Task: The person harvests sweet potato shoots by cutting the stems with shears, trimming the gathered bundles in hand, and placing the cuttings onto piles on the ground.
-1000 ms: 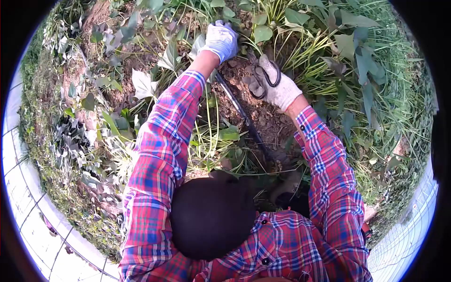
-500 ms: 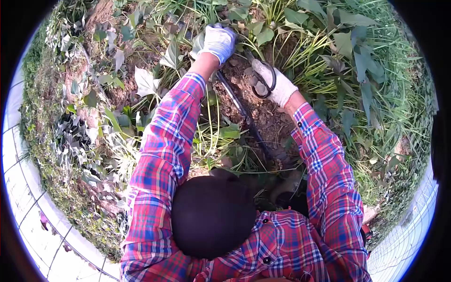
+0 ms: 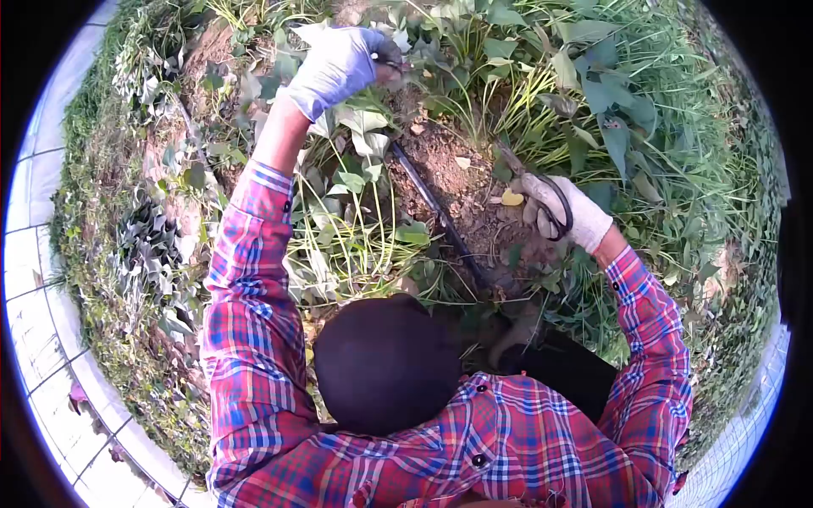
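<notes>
My left hand (image 3: 332, 74), in a pale glove, is raised over the leafy vines (image 3: 364, 127) at upper left. Its fingers curl together, and a small dark, reddish shape shows at their tips, too blurred to name. Scissors with black looped handles (image 3: 561, 222) are in my right hand (image 3: 579, 213), which wears a whitish glove. Their brownish blades point up and left toward green stems. A small yellow leaf (image 3: 512, 197) is beside the right fingertips. Between my hands, a thin black hose (image 3: 432, 201) runs along bare brown soil (image 3: 449, 169).
Tall grass and broad leaves (image 3: 631, 110) grow thickly on the right. More vines cover the left slope. Pale sheeting with a dark grid (image 3: 51, 339) borders the plot at left. A dark round cap (image 3: 385, 364) blocks part of the lower view.
My left hand has lifted from the plants and moved left. My right hand, with the scissors, has shifted right and closer to my body, uncovering more soil between them.
</notes>
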`<state>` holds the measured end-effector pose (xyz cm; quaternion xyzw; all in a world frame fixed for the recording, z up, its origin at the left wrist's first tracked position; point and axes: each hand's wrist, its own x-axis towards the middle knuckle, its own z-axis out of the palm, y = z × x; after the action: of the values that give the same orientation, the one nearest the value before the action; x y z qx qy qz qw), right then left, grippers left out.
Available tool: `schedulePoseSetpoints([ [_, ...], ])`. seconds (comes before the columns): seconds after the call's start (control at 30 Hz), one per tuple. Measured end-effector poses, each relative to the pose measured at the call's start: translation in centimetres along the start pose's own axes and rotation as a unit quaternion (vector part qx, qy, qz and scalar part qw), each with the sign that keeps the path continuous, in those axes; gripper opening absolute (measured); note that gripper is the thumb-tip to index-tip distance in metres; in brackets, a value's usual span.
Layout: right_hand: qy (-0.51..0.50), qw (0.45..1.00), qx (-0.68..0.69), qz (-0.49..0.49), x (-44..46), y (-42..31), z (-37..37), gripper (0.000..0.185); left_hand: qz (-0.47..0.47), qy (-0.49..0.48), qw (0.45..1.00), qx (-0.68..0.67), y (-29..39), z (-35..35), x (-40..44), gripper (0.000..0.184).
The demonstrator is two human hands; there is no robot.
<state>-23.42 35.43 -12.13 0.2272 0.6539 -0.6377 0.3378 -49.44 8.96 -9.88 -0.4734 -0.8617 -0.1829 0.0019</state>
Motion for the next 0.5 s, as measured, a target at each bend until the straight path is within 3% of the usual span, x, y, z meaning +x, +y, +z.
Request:
schedulePoseSetpoints([
  [0.07,0.038,0.995,-0.093,-0.016,-3.0,-1.3,-0.2,0.056,-0.057,0.059,0.939,-0.335,0.1,-4.1,-0.1,0.021],
  [0.2,0.049,0.997,-0.056,-0.011,-8.0,-0.6,-1.6,0.055,-0.016,0.111,0.959,-0.26,-1.0,-10.8,-1.4,0.021],
  [0.23,0.041,0.988,-0.14,-0.051,-9.7,-1.5,-1.2,0.053,-0.006,0.128,0.963,-0.238,-0.7,-12.3,-2.3,0.021],
  [0.3,0.076,0.987,-0.13,-0.048,-12.3,-1.4,-0.5,0.05,0.002,0.158,0.967,-0.201,0.0,-14.1,-4.7,0.021],
  [0.4,0.098,0.988,-0.116,-0.03,-16.1,-0.9,0.6,0.046,-0.03,0.19,0.968,-0.163,-0.3,-13.8,-11.4,0.02],
  [0.43,0.128,0.96,-0.221,-0.115,-17.2,0.4,1.0,0.05,-0.047,0.198,0.967,-0.151,-0.6,-13.3,-14.2,0.02],
  [0.5,0.121,0.974,-0.183,-0.058,-19.5,1.4,1.4,0.05,-0.069,0.215,0.966,-0.124,-1.1,-12.7,-19.1,0.02],
])
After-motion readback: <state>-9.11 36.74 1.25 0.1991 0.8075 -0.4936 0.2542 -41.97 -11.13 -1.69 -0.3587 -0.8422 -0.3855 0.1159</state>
